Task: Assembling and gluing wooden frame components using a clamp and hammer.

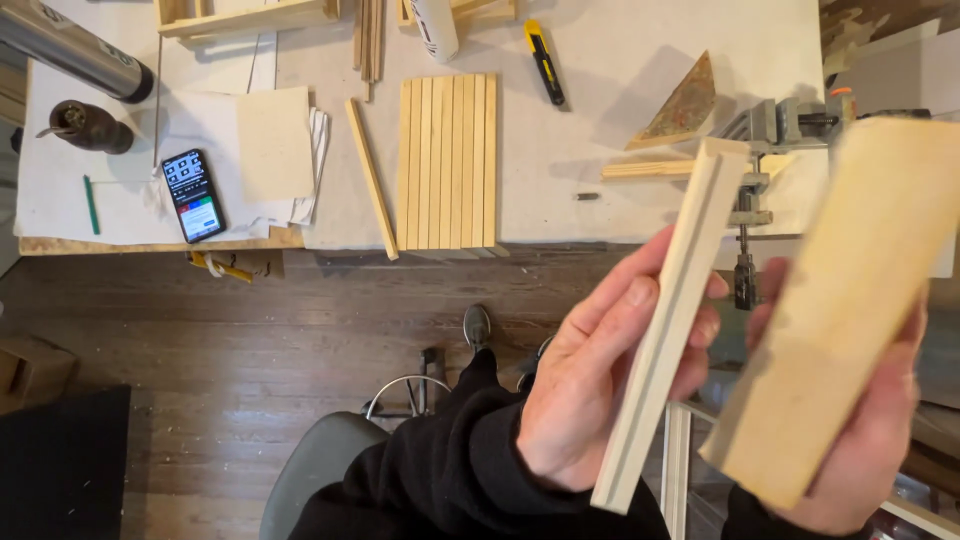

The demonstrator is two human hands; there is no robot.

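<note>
- Left hand [600,385] grips a pale wood strip [672,320], thumb on top, fingers wrapped behind; strip runs diagonally, grooved edge facing the camera.
- Right hand [865,440] clasps a wide flat wood block [845,305] from below and behind, just beside the strip, narrow gap between them.
- Both pieces are held off the bench, over the floor, near the bench's front edge.
- Containers: wooden tray frame [245,15] at the far bench edge, contents cut off by the frame.
- Bench [600,110]: row of slats [447,162] laid side by side, ends slightly past the front edge; one loose slat [371,176] tilted beside them.
- Phone [193,195] near the front-left edge; utility knife [544,62] behind the slats; clamp [748,205] hangs at the bench's right end.
- Open room: bare bench between slats and clamp.
</note>
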